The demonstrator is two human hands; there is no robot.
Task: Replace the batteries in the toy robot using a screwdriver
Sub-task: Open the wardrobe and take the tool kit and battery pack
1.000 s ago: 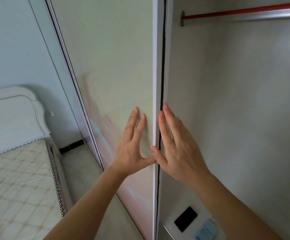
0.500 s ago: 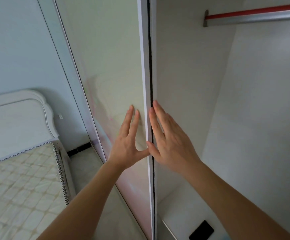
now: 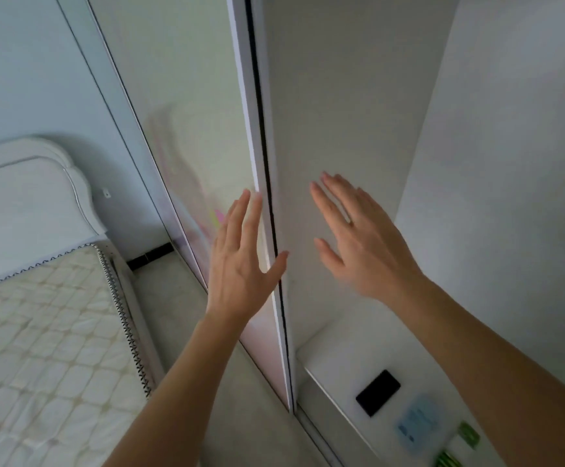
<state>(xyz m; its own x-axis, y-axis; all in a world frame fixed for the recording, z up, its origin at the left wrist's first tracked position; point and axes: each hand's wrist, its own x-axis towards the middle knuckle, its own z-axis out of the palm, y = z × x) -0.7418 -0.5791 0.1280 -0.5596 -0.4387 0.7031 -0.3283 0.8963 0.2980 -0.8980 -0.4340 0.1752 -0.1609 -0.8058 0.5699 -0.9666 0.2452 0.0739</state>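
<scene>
— At the wardrobe's open side, log the hands; left first.
— Left hand (image 3: 240, 261): flat, fingers straight and a little spread, back toward the camera; it lies over the face of the sliding door (image 3: 186, 112), just beside the door's white front edge; the thumb reaches across that edge and the dark gap behind it; contact with the panel: cannot tell.
— Right?
— Right hand (image 3: 362, 244): also flat, fingers straight, somewhat blurred; raised inside the opening, in front of the pale inner wall (image 3: 341, 112); apart from the door edge.
— Hands relative to each other?
— Apart; the door edge stands between them; neither grips anything.
— Toy robot: location?
— Cannot tell; what shows lies on the white shelf (image 3: 335, 352) low in the wardrobe, beside the right forearm: a flat black rectangle (image 3: 377, 392); just nearer the camera, a pale blue card (image 3: 416, 421); at the lower right corner, green pieces (image 3: 468, 434), blurred and cut off by the frame; none is sharp enough to name.
— Surroundings?
— Left of the door: a bed with a quilted mattress (image 3: 38, 332) and a white headboard (image 3: 21, 197) against a pale blue wall (image 3: 21, 62); pale floor (image 3: 173, 298) between bed and wardrobe; a black skirting strip (image 3: 149, 256) at the wall's foot.
</scene>
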